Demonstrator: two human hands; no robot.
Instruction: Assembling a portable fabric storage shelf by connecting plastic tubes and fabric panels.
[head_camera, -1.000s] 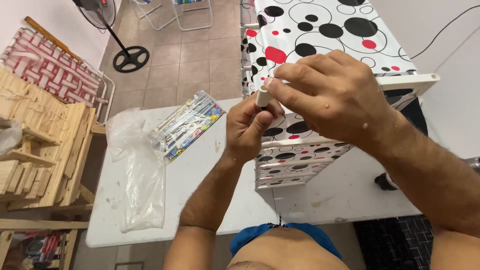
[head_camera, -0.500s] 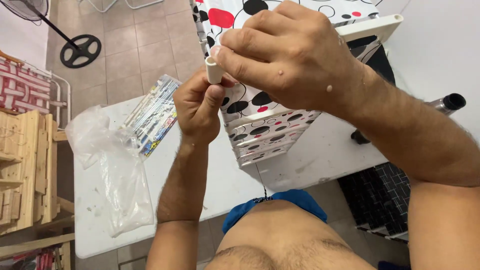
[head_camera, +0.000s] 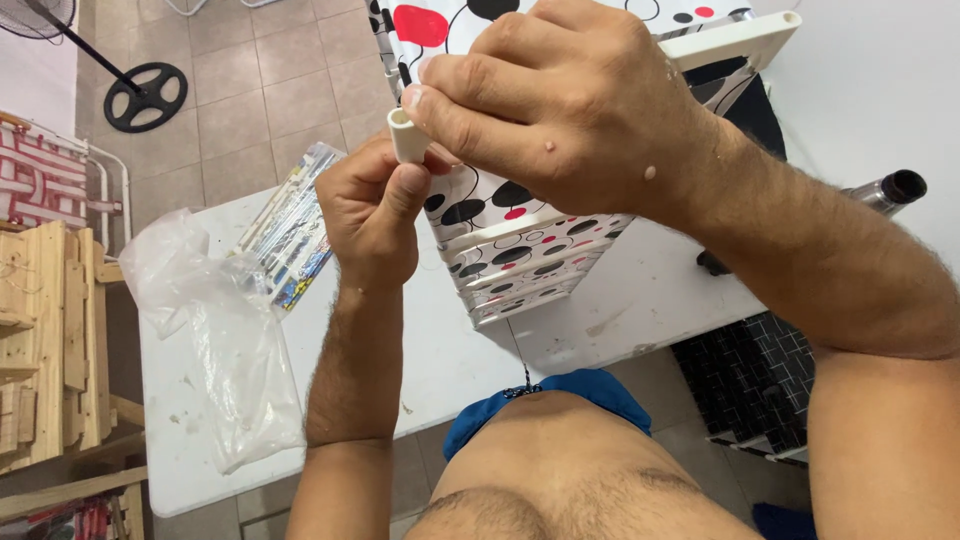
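Note:
A short white plastic tube piece (head_camera: 407, 136) is held up close to the camera. My right hand (head_camera: 560, 100) pinches it from the right, fingers wrapped over its upper part. My left hand (head_camera: 372, 210) grips its lower end from below with thumb and fingers. Both hands hover above a white plastic table (head_camera: 420, 350). Behind them lies a white cabinet with red and black dots (head_camera: 520, 250), several drawers facing me.
A crumpled clear plastic bag (head_camera: 215, 330) and a flat colourful packet (head_camera: 290, 225) lie on the table's left part. Wooden slat furniture (head_camera: 45, 340) stands at left. A fan base (head_camera: 145, 95) sits on the tiled floor. A dark metal tube end (head_camera: 895, 188) pokes in at right.
Both hands with the tube piece have risen nearer the camera and shifted slightly. The view has tilted down, showing more of my torso and less of the floor.

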